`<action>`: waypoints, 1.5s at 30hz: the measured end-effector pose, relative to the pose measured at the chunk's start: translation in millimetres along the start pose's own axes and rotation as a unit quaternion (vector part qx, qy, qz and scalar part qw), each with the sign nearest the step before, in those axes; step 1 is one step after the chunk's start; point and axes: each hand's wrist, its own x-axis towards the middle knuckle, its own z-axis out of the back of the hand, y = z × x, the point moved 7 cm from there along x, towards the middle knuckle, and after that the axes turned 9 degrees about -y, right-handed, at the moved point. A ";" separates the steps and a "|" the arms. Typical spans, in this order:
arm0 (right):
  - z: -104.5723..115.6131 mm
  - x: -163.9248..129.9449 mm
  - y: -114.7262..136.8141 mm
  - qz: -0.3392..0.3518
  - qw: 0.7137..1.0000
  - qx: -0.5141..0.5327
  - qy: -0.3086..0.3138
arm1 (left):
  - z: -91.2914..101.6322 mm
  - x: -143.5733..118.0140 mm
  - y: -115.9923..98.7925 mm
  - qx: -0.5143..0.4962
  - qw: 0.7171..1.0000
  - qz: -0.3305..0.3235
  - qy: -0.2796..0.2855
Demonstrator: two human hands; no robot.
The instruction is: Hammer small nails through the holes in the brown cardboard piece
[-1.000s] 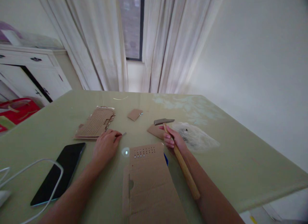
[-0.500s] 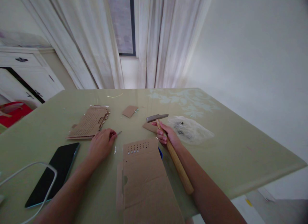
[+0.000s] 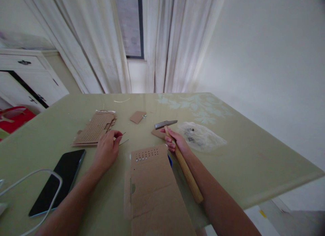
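Pinching a thin metal nail in the left hand, stand it upright before swinging the wooden-handled hammer gripped by the right hand over the flat brown perforated cardboard sheet.

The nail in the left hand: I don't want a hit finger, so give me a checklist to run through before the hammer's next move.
1. Nail pinched by left hand: ok.
2. Nail standing on cardboard sheet: not ok, held off to its left.
3. Right hand gripping hammer: ok, close to the head.
4. Hammer head lifted: not ok, low by the table.
5. Nail straight: cannot tell.
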 end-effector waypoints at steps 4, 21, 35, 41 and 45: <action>-1.0 -0.6 0.6 -0.002 1.000 -0.005 -0.008 | 25.7 -7.9 -36.5 -0.231 0.973 0.007 -0.027; -3.4 -1.9 -2.5 -0.003 1.000 -0.023 -0.018 | 32.6 -42.6 -98.0 -0.298 0.948 -0.090 0.069; -1.1 0.8 -3.3 0.007 0.999 -0.040 -0.017 | 33.3 -43.1 -101.5 -0.284 0.952 -0.100 0.054; 1.7 3.8 -6.3 0.014 0.999 -0.043 -0.020 | 38.9 -43.9 -108.3 -0.284 0.952 -0.107 0.042; 3.1 4.8 -8.2 0.020 0.999 -0.043 -0.022 | 37.7 -43.5 -111.6 -0.272 0.957 -0.087 0.037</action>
